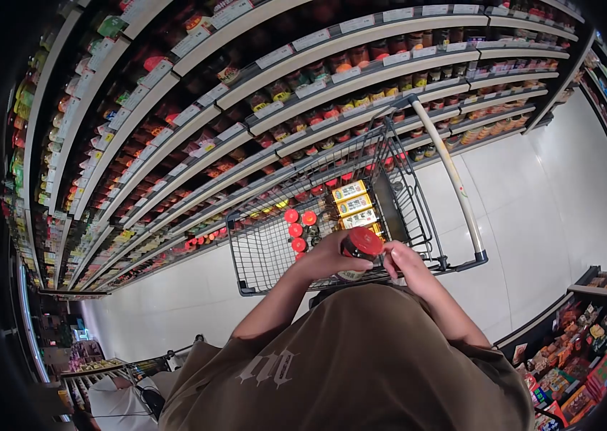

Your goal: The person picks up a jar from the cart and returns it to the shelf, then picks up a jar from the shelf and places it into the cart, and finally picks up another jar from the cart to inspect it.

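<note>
My left hand [323, 258] is wrapped round a dark jar with a red lid [364, 241], held over the near side of a wire shopping cart [240, 276]. Close to the jar's right side is my right hand [402, 260], its fingers curled; whether anything is between them is too small to tell. Below, inside the cart, several red-lidded jars [295, 230] stand in a group at the left. Yellow-and-white packages [353, 204] lie in a row beside them.
Long shelves [275, 109] full of jars and packets curve along the cart's far side. White tiled floor [533, 215] shows at the right. A display of packets [569, 366] is at the lower right. Another person [120, 399] is at the lower left.
</note>
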A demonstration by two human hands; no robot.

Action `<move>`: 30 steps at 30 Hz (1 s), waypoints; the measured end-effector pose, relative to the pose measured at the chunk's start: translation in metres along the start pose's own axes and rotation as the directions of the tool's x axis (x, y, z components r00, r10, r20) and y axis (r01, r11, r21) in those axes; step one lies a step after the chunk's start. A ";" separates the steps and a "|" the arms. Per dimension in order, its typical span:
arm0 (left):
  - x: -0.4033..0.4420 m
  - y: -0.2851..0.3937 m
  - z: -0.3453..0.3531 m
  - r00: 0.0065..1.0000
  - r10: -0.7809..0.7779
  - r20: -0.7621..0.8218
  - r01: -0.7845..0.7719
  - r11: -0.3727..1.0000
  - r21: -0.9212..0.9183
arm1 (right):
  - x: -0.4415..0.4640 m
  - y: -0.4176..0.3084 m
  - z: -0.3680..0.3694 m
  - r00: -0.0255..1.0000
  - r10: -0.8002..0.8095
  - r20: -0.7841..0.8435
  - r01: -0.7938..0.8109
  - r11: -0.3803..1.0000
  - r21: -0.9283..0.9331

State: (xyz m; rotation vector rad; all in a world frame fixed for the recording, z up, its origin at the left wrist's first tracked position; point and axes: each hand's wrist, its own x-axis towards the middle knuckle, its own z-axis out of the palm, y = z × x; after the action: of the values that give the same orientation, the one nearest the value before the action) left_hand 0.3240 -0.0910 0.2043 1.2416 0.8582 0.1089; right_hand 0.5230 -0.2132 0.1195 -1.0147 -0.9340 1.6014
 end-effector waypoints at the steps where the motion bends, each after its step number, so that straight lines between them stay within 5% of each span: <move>1: 0.001 -0.003 0.000 0.999 0.034 0.026 -0.036 0.997 0.069 | 0.002 -0.001 0.002 1.000 -0.006 0.005 0.006 1.000 0.000; 8: 0.001 -0.011 -0.010 0.997 0.023 0.071 -0.041 0.964 0.264 | 0.018 0.005 0.014 0.999 -0.010 -0.036 0.010 1.000 -0.002; 14: 0.003 -0.026 -0.026 0.993 -0.004 0.114 -0.008 0.994 0.110 | 0.025 0.010 0.034 0.992 -0.026 -0.127 0.031 0.999 0.038; 19: -0.007 -0.044 -0.044 0.988 -0.047 0.150 0.094 0.940 -0.327 | 0.033 0.010 0.049 0.989 -0.012 -0.144 0.010 1.000 -0.019; 28: -0.021 -0.075 -0.091 0.989 -0.062 0.136 0.127 0.830 -0.543 | 0.059 0.001 0.089 0.993 0.018 -0.113 -0.024 0.999 -0.047; 30: -0.024 -0.079 -0.104 0.980 0.057 0.193 0.073 0.792 -0.606 | 0.068 0.006 0.097 0.993 0.033 -0.112 -0.039 0.998 -0.056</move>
State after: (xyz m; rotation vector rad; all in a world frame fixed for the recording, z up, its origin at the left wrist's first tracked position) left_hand 0.2141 -0.0505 0.1422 0.6179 0.5777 0.2309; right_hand 0.4198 -0.1579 0.1366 -1.1549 -0.8953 1.5386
